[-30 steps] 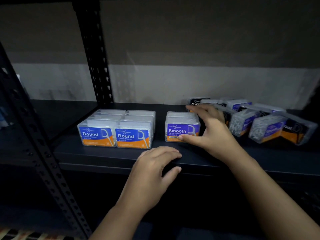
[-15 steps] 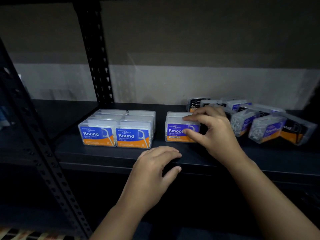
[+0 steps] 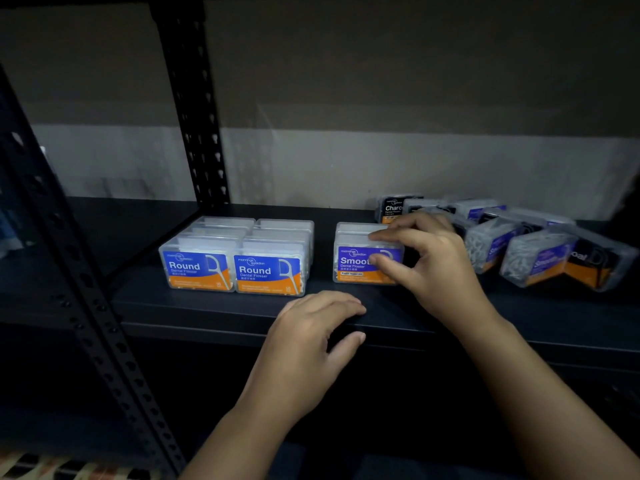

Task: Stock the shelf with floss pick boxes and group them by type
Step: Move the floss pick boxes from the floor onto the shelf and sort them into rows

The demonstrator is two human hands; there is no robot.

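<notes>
We stand at a dark metal shelf with a pale wall behind it and a black perforated post rising at the back left. The shelf board holds all the floss pick boxes.

At the left sits the Round group: two neat columns of clear boxes, blue-and-orange labels facing us, pressed side by side. This type looks sorted.

At the right lies a loose pile of tilted, leaning boxes, with Smooth and Charcoal labels mixed together. We judge these are still to be sorted. A Charcoal box stands at the back, just behind our right hand.

Between the two sits the Smooth stack, a short row with its purple label facing front, set apart from the Round group so the types stay distinct.

Our right hand grips the front Smooth box, index finger curled over the top edge and thumb pressed on the label, likely squaring it up with the boxes behind.

Our left hand holds nothing; its relaxed fingers rest over the shelf's front lip, seemingly to steady us.
</notes>
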